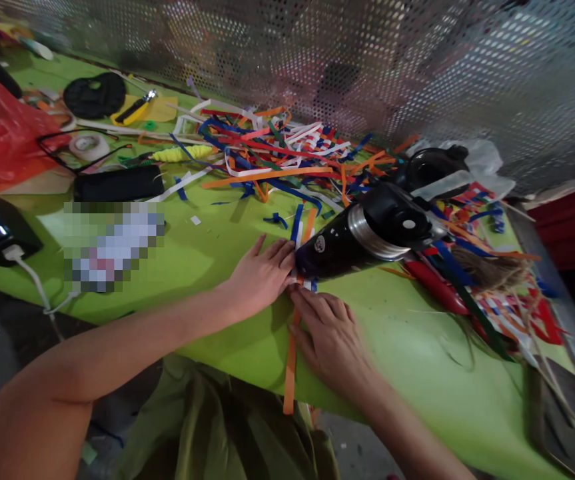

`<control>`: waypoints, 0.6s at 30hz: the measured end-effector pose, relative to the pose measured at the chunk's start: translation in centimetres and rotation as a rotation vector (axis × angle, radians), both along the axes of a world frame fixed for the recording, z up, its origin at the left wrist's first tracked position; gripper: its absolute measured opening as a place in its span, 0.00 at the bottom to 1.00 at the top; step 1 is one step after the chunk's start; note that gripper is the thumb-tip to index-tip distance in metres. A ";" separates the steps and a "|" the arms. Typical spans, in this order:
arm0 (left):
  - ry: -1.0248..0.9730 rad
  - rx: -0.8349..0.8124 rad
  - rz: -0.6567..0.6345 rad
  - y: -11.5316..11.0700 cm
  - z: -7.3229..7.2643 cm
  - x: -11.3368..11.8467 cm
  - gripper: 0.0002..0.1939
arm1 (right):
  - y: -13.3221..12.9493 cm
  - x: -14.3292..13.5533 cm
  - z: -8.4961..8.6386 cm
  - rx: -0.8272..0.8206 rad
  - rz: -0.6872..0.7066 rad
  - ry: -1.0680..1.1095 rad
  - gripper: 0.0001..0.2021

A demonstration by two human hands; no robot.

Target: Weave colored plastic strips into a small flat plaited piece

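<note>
A small weave of blue, white and orange flat strips [307,230] lies on the green table, part of it under the base of a black flask [337,243]. My left hand [262,273] is at the weave's left side, fingertips closed on the strips against the flask. Just in front, my right hand [332,327] has bent fingers on the strips' near end, with the thumb beside a long orange strip [291,373]. That strip runs toward me over the table edge. The fingertips partly hide the weave's middle.
A tangled pile of coloured strips [277,147] lies along the perforated metal panel [317,60]. Scissors with a red handle [437,287] and twine [487,270] are right. A dark case [120,183], tape roll [88,145] and yellow-handled pliers [134,110] are left.
</note>
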State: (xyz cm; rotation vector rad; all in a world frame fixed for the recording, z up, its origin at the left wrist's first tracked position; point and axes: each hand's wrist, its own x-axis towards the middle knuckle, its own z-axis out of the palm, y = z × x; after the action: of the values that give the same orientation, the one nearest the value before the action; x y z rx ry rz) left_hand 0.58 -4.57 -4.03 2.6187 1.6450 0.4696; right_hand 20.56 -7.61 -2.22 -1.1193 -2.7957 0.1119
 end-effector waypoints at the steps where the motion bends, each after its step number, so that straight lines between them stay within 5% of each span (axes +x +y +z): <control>1: 0.004 -0.001 0.002 0.0 0.0 0.0 0.19 | 0.0 0.0 0.0 0.003 0.001 0.001 0.25; 18: -0.041 -0.275 0.013 0.4 1.8 -1.7 0.24 | -0.5 -0.6 0.6 -0.005 -0.055 -0.026 0.24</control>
State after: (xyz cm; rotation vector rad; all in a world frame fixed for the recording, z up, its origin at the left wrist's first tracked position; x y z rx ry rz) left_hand -1.14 -4.22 -2.25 2.3858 1.5869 0.2729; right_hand 19.98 -8.11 -1.65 -1.2060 -2.7865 0.1001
